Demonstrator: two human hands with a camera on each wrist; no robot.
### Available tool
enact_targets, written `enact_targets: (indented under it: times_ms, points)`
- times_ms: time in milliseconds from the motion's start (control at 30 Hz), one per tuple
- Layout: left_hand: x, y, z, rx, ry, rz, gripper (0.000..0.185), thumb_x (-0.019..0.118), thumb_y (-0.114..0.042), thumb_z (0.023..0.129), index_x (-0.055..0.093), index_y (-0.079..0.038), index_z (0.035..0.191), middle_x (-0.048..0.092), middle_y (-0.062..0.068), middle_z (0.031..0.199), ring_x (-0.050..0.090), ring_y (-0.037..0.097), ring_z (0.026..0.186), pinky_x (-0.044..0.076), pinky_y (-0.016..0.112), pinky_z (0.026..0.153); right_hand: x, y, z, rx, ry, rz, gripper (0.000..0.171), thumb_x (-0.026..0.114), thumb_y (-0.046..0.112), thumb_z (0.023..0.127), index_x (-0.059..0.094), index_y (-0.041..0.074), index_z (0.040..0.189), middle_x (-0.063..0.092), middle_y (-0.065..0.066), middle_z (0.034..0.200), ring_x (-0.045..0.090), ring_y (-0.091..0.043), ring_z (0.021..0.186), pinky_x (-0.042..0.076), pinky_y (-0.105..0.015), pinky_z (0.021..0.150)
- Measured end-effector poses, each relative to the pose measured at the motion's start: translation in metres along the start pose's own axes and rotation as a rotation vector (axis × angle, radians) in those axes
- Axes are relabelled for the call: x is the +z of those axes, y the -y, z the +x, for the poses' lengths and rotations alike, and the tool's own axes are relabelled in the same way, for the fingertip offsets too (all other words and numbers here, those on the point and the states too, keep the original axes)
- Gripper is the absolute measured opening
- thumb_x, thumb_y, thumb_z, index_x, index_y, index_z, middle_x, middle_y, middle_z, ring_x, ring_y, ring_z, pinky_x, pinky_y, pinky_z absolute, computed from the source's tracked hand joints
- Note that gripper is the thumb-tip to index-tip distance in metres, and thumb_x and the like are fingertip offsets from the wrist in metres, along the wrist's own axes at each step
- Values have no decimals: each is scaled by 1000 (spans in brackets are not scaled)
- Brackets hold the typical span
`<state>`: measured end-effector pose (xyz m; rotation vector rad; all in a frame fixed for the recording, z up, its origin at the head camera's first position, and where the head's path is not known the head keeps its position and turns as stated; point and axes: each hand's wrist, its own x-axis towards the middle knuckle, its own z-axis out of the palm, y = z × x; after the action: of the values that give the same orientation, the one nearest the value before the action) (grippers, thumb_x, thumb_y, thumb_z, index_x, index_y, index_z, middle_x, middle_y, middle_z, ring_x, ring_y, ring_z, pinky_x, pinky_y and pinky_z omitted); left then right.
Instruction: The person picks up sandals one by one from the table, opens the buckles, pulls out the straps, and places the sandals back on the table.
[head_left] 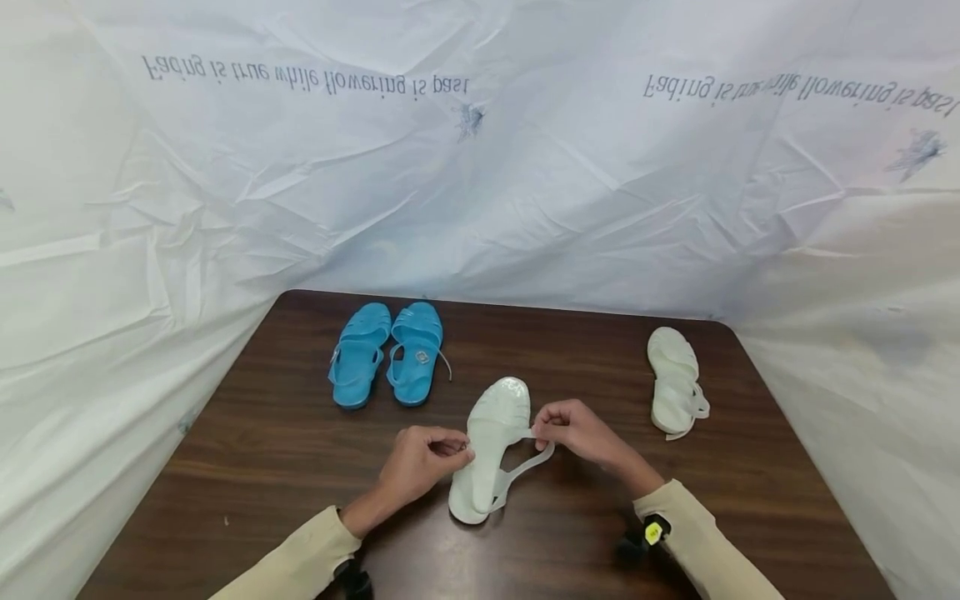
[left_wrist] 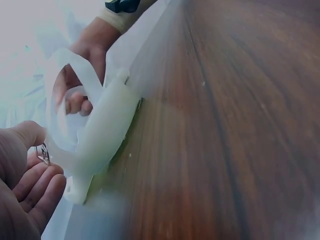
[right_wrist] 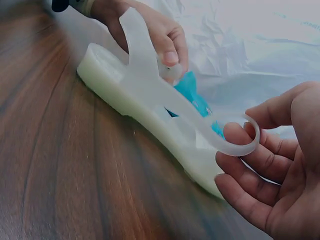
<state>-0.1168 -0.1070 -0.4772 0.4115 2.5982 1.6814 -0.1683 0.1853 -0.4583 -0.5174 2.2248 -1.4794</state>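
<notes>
Pale translucent jelly sandal at the near middle of the dark wooden desk, sole down, long axis running away from me, toe far. My left hand pinches its buckle side; my right hand pinches the loose ankle strap. It looks light, soft, bendy and slick, best held by strap or sole edge.

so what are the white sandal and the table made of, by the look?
White sandal: probably soft moulded plastic or jelly PVC, milky and translucent with a slight gloss; its strap curls in a loop over the right hand's fingers. Table: dark wood grain, smooth with a low sheen; solid wood or laminate, cannot tell.
</notes>
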Motion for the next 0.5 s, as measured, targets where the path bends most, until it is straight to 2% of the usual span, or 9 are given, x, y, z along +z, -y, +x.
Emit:
enact_targets:
  times_ms: [133,300,400,500]
  points:
    - [5,-2,-1,-16,42,-38,23,83,-30,88,82,-11,100,77,-5,87,72,5,78,59,23,68,4,6,4,-15,-1,0,26,64,17,102,69,-7,98,72,-9,84,71,-23,83,56,-30,76]
    - [10,-4,-3,-24,76,-59,29,81,-33,90,81,-8,104,78,-4,90,73,6,80,59,23,69,14,18,13,-50,-34,-20,26,65,22,102,70,-4,101,71,-9,85,70,-37,86,58,-42,78]
    - [8,-3,-3,-39,83,-68,29,79,-35,92,81,-8,103,78,-2,89,74,8,79,59,24,68,23,24,22,-79,-38,-62,23,65,23,102,73,1,99,71,-7,85,70,-34,85,58,-41,76]
    - [3,-1,-3,-98,95,-102,27,76,-36,94,81,-11,99,78,1,84,74,14,75,60,27,66,36,29,29,-97,-22,-133,19,66,25,101,75,9,96,71,-1,85,69,-23,81,56,-34,69]
